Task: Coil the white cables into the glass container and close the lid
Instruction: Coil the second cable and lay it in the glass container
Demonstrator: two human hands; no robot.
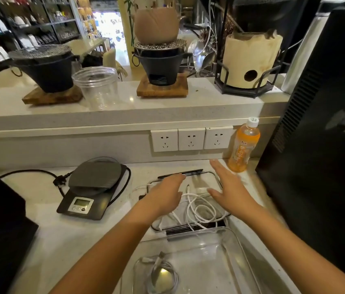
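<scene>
A clear glass container [228, 247] sits at the near edge of the counter, with one coiled white cable [163, 274] inside it at the left. Behind it lies the clear lid [214, 177] with black clips, flat on the counter, and a loose tangle of white cable [199, 206] rests on it. My left hand [165, 194] hovers over the lid's left side, fingers spread and empty. My right hand [231, 187] hovers over the lid's right side, also open, just above the tangle. Part of the cable is hidden under my left hand.
A black digital scale [91, 187] with its power cord stands left of the lid. An orange drink bottle [244, 145] stands at the right by the wall sockets [190, 139]. A tall black appliance [326, 145] blocks the right side. The raised shelf holds stoves and a plastic jar [97, 88].
</scene>
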